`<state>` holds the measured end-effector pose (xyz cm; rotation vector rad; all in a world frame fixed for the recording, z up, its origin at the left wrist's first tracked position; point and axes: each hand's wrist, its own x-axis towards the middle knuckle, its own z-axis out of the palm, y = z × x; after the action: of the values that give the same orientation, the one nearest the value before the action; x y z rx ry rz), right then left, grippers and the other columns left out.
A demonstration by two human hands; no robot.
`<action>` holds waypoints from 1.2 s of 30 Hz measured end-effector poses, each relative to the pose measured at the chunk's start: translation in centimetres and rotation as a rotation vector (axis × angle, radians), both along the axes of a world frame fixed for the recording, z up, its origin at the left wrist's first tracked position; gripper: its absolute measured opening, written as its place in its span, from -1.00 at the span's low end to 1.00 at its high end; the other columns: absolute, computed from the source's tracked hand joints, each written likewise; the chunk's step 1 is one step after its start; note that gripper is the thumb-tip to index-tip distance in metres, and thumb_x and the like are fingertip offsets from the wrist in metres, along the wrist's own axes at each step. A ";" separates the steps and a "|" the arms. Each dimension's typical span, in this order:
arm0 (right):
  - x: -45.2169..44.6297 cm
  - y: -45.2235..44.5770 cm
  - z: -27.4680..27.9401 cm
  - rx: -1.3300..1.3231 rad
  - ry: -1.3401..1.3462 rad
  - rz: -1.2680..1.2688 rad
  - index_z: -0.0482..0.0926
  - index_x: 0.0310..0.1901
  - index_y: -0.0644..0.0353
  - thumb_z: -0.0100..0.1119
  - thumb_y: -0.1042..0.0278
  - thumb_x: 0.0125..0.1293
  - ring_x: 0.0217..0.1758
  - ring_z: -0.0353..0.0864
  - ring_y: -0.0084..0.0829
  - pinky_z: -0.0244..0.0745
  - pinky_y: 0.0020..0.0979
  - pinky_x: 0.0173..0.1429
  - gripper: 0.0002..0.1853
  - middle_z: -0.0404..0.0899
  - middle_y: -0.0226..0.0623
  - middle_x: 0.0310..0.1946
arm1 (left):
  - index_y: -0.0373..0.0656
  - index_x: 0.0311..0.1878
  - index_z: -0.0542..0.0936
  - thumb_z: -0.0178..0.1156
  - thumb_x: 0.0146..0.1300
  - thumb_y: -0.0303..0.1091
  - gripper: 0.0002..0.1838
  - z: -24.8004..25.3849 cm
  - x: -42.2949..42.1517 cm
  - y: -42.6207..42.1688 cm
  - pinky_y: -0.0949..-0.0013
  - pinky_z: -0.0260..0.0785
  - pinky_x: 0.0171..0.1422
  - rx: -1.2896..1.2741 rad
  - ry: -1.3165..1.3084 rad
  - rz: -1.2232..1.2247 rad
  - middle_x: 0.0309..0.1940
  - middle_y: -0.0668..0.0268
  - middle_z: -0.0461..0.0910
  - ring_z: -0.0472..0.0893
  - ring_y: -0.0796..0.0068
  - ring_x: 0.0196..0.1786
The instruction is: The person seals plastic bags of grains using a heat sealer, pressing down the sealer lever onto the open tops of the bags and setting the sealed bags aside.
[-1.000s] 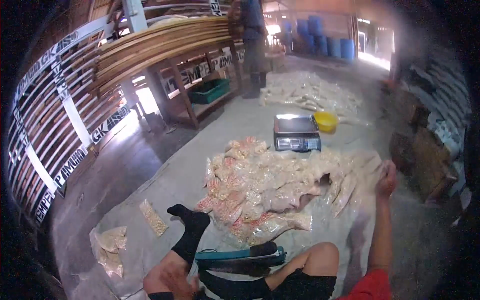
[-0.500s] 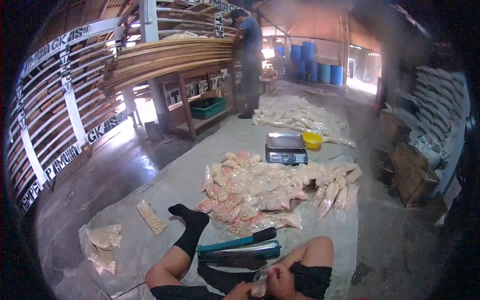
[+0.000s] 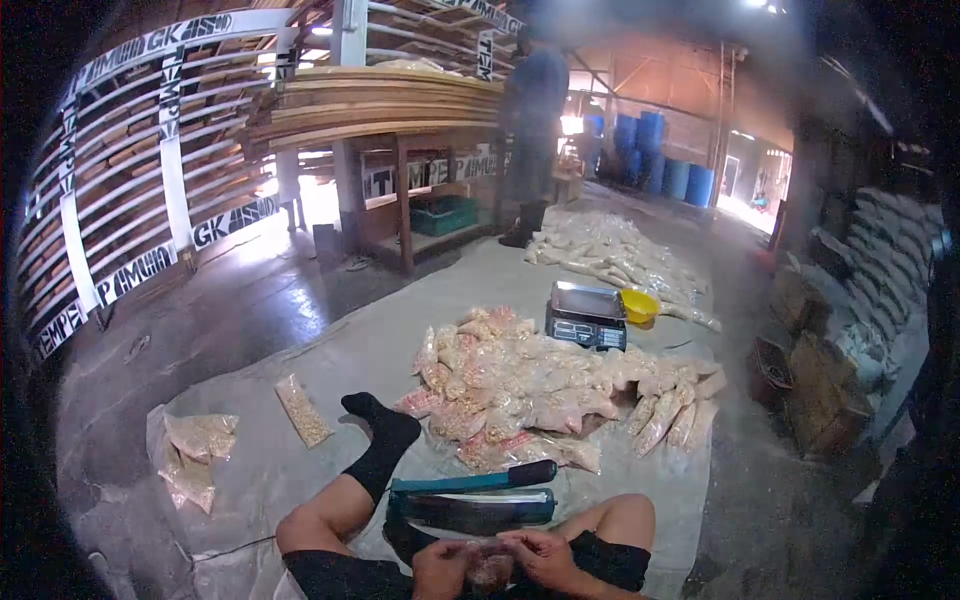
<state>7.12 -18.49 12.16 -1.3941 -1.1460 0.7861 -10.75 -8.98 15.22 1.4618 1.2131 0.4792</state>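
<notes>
At the bottom of the head view, my left hand and my right hand are closed on the upper edge of a small clear plastic bag. The edge is held stretched between them, and the bag's contents hang below, too unclear to name. Just beyond the hands, between my legs, lies a teal impulse sealer with a black-ended lever arm. Past it is a heap of filled clear bags of pale, bean-like pieces, some with red print.
A digital scale stands behind the heap beside a yellow bowl. More filled bags lie farther back. One flat bag and a few others rest at left. A person stands by the wooden racks.
My hands have come up and spread apart, drawing the bag's edge out between them. The view has shifted slightly, and the standing person's upper body has moved.
</notes>
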 end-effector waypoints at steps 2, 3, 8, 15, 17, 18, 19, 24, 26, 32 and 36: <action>-0.3 0.3 -0.2 -0.057 -0.176 -0.201 0.75 -0.04 0.19 0.31 0.18 0.44 -0.13 0.73 -0.48 0.61 -0.39 0.07 -0.74 0.79 -0.33 -0.20 | -0.30 -0.24 0.78 0.42 0.26 -0.27 -0.76 -0.1 0.4 -0.4 0.30 0.57 0.04 0.075 -0.171 0.094 -0.32 0.18 0.79 0.74 0.39 -0.21; -0.3 0.4 -0.6 -0.053 -0.175 -0.192 0.75 -0.04 0.19 0.31 0.18 0.44 -0.13 0.73 -0.48 0.61 -0.39 0.07 -0.74 0.79 -0.33 -0.20 | -0.30 -0.23 0.78 0.43 0.26 -0.28 -0.77 0.0 0.4 -0.3 0.31 0.57 0.00 0.129 -0.161 0.065 -0.31 0.18 0.78 0.73 0.40 -0.23; 0.5 0.0 1.9 -0.149 -0.041 -0.162 0.76 -0.08 0.29 0.28 0.30 0.47 -0.28 0.65 -0.65 0.60 -0.55 -0.10 -0.78 0.77 -0.42 -0.29 | -0.29 -0.18 0.77 0.43 0.27 -0.34 -0.81 -0.2 -0.2 0.2 0.33 0.56 -0.06 0.228 -0.161 0.042 -0.33 0.21 0.78 0.71 0.44 -0.27; 0.2 0.2 3.9 -0.039 -0.169 -0.216 0.76 -0.06 0.27 0.28 0.37 0.45 -0.26 0.69 -0.63 0.61 -0.51 -0.08 -0.82 0.78 -0.35 -0.32 | -0.25 -0.23 0.74 0.42 0.27 -0.37 -0.86 1.3 -0.2 0.9 0.35 0.56 -0.07 0.202 -0.245 0.051 -0.34 0.26 0.76 0.70 0.48 -0.26; 0.3 0.2 3.5 -0.062 -0.181 -0.243 0.76 -0.05 0.28 0.29 0.38 0.44 -0.25 0.70 -0.61 0.62 -0.50 -0.07 -0.82 0.79 -0.34 -0.31 | -0.22 -0.22 0.75 0.40 0.30 -0.34 -0.86 1.3 -0.3 1.1 0.35 0.55 -0.05 0.288 -0.302 -0.017 -0.29 0.26 0.77 0.70 0.48 -0.24; 0.3 0.2 3.7 -0.099 -0.148 -0.213 0.76 -0.07 0.27 0.30 0.38 0.43 -0.23 0.70 -0.61 0.62 -0.49 -0.07 -0.83 0.79 -0.34 -0.30 | -0.22 -0.22 0.75 0.40 0.30 -0.34 -0.86 1.6 -0.6 1.5 0.35 0.55 -0.05 0.291 -0.303 -0.013 -0.29 0.26 0.77 0.70 0.48 -0.24; 0.5 0.2 3.8 -0.138 -0.115 -0.182 0.76 -0.08 0.26 0.32 0.38 0.42 -0.22 0.70 -0.60 0.62 -0.48 -0.06 -0.84 0.79 -0.34 -0.28 | -0.23 -0.18 0.75 0.40 0.30 -0.37 -0.86 2.0 -0.8 2.0 0.38 0.55 -0.02 0.238 -0.273 -0.058 -0.26 0.26 0.76 0.70 0.50 -0.19; 0.9 0.4 3.6 -0.111 -0.079 -0.175 0.76 -0.15 0.26 0.38 0.33 0.38 -0.22 0.69 -0.59 0.61 -0.46 -0.07 -0.83 0.78 -0.34 -0.29 | -0.24 -0.14 0.74 0.42 0.29 -0.37 -0.84 -0.4 -0.7 2.3 0.39 0.54 0.01 0.227 -0.310 0.004 -0.25 0.28 0.75 0.68 0.52 -0.16; 1.1 0.5 3.9 -0.193 -0.088 -0.188 0.76 -0.17 0.26 0.39 0.33 0.37 -0.23 0.69 -0.59 0.61 -0.46 -0.08 -0.83 0.78 -0.34 -0.29 | -0.24 -0.13 0.71 0.41 0.30 -0.37 -0.83 -2.3 -0.8 1.8 0.36 0.55 0.01 0.522 -0.298 -0.029 -0.28 0.29 0.73 0.68 0.49 -0.18; 1.1 0.5 6.0 -0.339 -0.162 -0.204 0.77 -0.24 0.19 0.40 0.13 0.33 -0.19 0.73 -0.51 0.61 -0.39 0.02 -0.74 0.79 -0.32 -0.28 | -0.27 -0.07 0.60 0.19 0.49 -0.38 -0.86 -0.6 -0.9 1.9 0.35 0.57 -0.18 0.171 -0.240 0.019 -0.37 0.27 0.67 0.69 0.48 -0.33; 0.7 1.8 4.4 -0.310 -0.153 -0.234 0.75 -0.13 0.24 0.27 0.16 0.46 -0.13 0.73 -0.48 0.60 -0.39 0.04 -0.72 0.78 -0.24 -0.22 | -0.21 0.01 0.57 0.16 0.53 -0.29 -0.81 -1.9 0.3 3.3 0.42 0.57 -0.21 0.063 -0.431 0.059 -0.28 0.29 0.68 0.68 0.53 -0.32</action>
<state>7.80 -16.66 16.52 -1.8374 -0.9789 0.7185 -10.45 -5.73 13.35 1.2916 0.9032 0.8315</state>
